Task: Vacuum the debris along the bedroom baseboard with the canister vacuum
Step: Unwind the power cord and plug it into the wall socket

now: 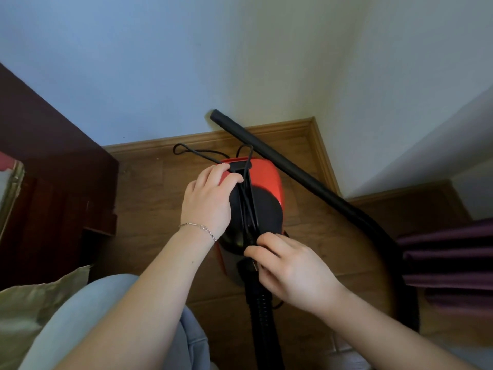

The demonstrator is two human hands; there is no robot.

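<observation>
Two walls [186, 62] meet in a corner, with a wooden baseboard [202, 138] along their foot and a wood floor [149, 209] below. Dark furniture [48, 169] stands at the left and a purple curtain [448, 257] hangs at the right. The red and black vacuum [266, 180] sits on the floor near the corner, just short of the baseboard. Its black wand [280, 158] leans with its tip against the wall, and its ribbed hose [260, 316] runs toward the person. The left hand [206, 198] lies on the vacuum's top, fingers curled over it by the handle's far end. The right hand [290, 268] pinches the black cord [246, 198] at the handle's near end. The cord lies along the handle and loops onto the floor beyond. A thin bracelet [198, 227] circles the left wrist.
</observation>
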